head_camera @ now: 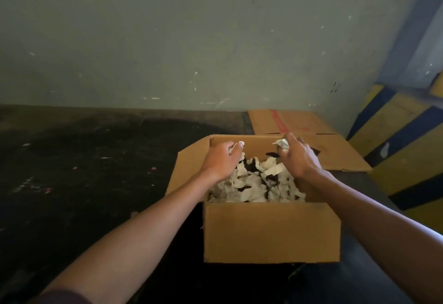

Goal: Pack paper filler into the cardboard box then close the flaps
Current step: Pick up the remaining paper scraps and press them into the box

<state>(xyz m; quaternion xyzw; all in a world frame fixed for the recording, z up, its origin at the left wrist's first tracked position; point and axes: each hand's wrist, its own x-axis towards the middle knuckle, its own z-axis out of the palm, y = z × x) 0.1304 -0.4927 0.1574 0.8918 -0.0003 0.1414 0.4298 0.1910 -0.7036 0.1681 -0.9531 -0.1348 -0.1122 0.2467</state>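
Note:
An open brown cardboard box [271, 232] stands on the dark floor in front of me, its flaps spread outward. Crumpled white paper filler [254, 188] covers its inside, with dark gaps between the pieces. My left hand [221, 160] hovers over the far left part of the box, closed on a small wad of paper. Over the far right part, my right hand [298, 157] also grips a crumpled paper piece [281, 144] that sticks out from the fingers.
A flattened cardboard sheet [309, 141] with red print lies on the floor behind the box. A yellow and blue striped barrier [405, 150] rises at the right. A grey wall [191, 40] closes off the back; dark scuffed floor [84, 172] stretches left.

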